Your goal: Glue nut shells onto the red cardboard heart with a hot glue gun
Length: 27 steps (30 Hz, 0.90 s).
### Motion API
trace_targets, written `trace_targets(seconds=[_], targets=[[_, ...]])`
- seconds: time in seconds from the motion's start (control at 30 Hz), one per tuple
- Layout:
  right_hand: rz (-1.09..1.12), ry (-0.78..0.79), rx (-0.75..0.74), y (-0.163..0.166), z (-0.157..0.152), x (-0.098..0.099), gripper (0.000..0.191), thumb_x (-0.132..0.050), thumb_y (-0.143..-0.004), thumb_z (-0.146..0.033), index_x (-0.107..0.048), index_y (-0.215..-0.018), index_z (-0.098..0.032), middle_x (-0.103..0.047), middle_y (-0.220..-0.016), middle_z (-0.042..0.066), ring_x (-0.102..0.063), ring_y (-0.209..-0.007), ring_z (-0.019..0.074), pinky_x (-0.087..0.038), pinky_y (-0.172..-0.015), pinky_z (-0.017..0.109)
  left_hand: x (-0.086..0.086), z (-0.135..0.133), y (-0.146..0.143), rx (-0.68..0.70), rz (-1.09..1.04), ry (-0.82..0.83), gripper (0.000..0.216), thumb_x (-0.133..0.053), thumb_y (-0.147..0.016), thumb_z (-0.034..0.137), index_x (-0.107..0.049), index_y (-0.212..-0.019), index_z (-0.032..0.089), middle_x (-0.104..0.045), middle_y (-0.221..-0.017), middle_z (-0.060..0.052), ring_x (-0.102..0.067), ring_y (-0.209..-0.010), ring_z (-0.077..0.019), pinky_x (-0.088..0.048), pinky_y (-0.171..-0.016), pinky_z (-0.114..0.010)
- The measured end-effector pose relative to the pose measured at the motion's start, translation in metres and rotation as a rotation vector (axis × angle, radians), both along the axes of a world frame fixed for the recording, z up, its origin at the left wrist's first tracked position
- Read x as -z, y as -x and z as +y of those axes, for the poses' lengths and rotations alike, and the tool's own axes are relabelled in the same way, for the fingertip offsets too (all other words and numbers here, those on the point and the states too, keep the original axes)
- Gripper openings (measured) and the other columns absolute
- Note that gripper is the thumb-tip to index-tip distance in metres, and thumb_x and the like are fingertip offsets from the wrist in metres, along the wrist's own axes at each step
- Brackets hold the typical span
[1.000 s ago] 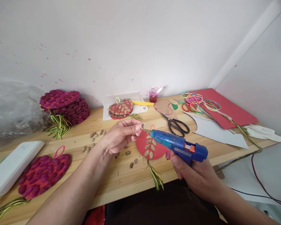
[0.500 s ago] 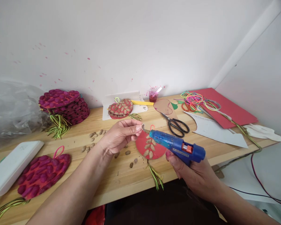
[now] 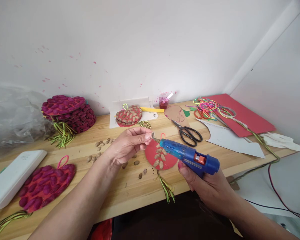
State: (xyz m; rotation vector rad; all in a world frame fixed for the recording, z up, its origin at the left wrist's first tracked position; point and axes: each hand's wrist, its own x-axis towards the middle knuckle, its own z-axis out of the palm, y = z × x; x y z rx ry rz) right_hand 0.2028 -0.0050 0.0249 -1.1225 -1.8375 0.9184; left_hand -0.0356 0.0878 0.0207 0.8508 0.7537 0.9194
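My right hand [image 3: 202,183] is wrapped round a blue glue gun [image 3: 183,154], its nozzle pointing left. In a pinch, my left hand [image 3: 133,143] holds a small brown peanut shell [image 3: 153,134] by its edge, right at the nozzle tip. Below both hands lies a red heart-shaped card [image 3: 170,161] with a pink loop on top and a green-yellow tassel [image 3: 167,188] at the bottom. Several peanut shells [image 3: 161,164] run down its middle; the glue gun and left fingers hide part of its upper area. More loose peanut shells [image 3: 136,163] are scattered to the left.
Black-handled scissors [image 3: 190,135] lie beyond the glue gun. At the back stand a cup of pink liquid [image 3: 163,101] and a stack of magenta hearts [image 3: 72,115]. A white power bank [image 3: 17,176] and magenta heart [image 3: 48,183] are left; tangled cords [image 3: 210,106] and red card [image 3: 250,115] right.
Almost nothing differs. The glue gun's body and my right hand have shifted very slightly; the peanut shell stays at the nozzle.
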Motion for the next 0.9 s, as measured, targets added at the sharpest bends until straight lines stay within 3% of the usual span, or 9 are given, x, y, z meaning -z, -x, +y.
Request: trace_targets(seconds=[0.9], targets=[[-0.013, -0.024, 0.011, -0.0015, 0.0015, 0.0035, 0.024, -0.057, -0.099, -0.032, -0.055, -0.077, -0.022, -0.047, -0.063, -0.005, -0.044, -0.055, 0.0108, -0.039, -0.052, 0.025, -0.0009, -0.0007, -0.0002, 0.012, 0.005, 0.007, 0.024, -0.093, -0.064, 0.024, -0.075, -0.073, 0.011, -0.064, -0.064, -0.003, -0.052, -0.056, -0.0058, -0.040, -0.051, -0.015]])
